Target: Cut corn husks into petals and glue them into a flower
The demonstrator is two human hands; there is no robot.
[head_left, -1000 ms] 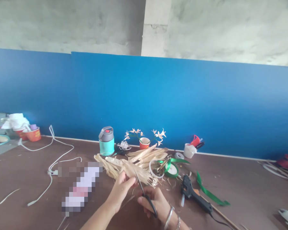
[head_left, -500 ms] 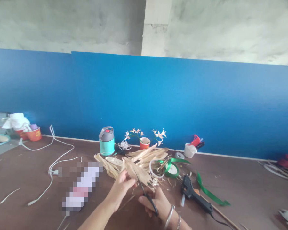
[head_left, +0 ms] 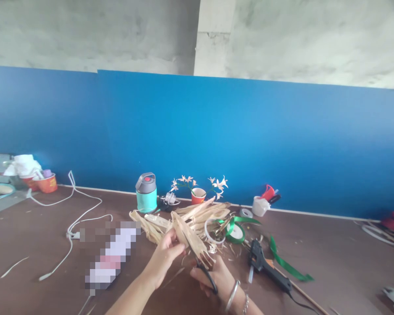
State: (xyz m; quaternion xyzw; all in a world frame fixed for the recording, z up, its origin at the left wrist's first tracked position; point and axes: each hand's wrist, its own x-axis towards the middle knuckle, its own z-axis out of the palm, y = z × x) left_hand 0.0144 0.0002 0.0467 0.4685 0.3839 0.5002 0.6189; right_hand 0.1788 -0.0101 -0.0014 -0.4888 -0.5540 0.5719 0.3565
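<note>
Husk piece (head_left: 188, 227): held up in front of a pile of dried husks (head_left: 213, 212), near the middle of the table (head_left: 341, 262). Its lower right end is split into several narrow, pointed strips; its upper left end is broad.

Left hand (head_left: 166, 256): grasping the husk piece by its near edge, thumb in front, some fingers hidden behind it. Right hand (head_left: 216, 278): closed around the handles of the black scissors (head_left: 205, 273), whose blades point up and left against the husk piece. From my feed I cannot tell how far the blades stand apart. I note 2 bracelets (head_left: 232, 295) on the right wrist.

Surroundings, as I view them: a white ring (head_left: 205, 229) and a green ribbon spool (head_left: 235, 232) lie just right of the husk piece. Further right I log a black glue gun (head_left: 269, 267) and a loose green ribbon strip (head_left: 284, 260). Behind the pile, 1 red cup (head_left: 198, 197) holds stems with pale flowers (head_left: 220, 183); a turquoise flask (head_left: 146, 200) stands to its left. At far left, a white cable (head_left: 72, 235) lies near a pale object (head_left: 113, 256) that I cannot identify through its pixelation.
</note>
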